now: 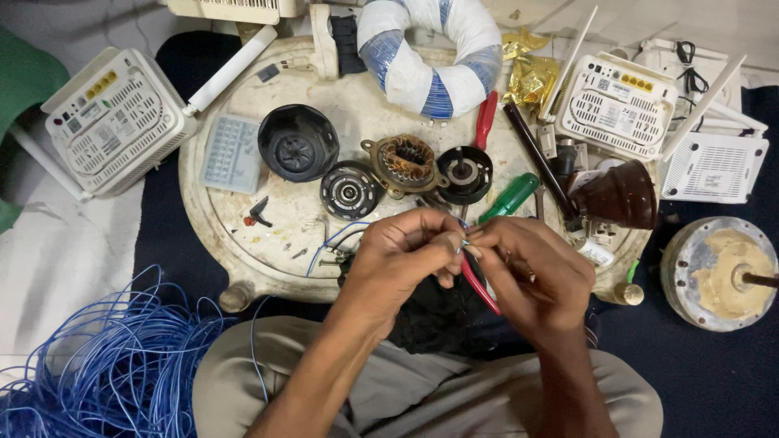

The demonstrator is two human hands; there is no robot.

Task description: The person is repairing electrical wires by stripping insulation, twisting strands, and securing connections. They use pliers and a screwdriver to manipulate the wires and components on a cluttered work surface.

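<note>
I sit at a round, stained desk (243,243), and everything below is placed against it. Off its left edge lies a white router (114,122), and below that a big tangle of blue cable (105,365) spreads over the floor. At the desk's far rim rests a white-and-blue wound ring (430,57); off the right edge sit two more white routers (617,105) and a round metal motor housing (718,272). On the desk's middle lie a black fan cover (298,142), a copper-wound stator (403,162), a black bearing plate (349,191) and a black rotor cup (464,174), with a green-handled screwdriver (510,197) just right of them.

Over the desk's near edge, my left hand (398,259) and right hand (531,272) meet. Each grip is pinched together on the same small wire end (464,243), fingertips almost touching. A red-handled tool (480,288) hangs under my right hand. A thin blue wire (337,237) trails left from my hands across the desk.
</note>
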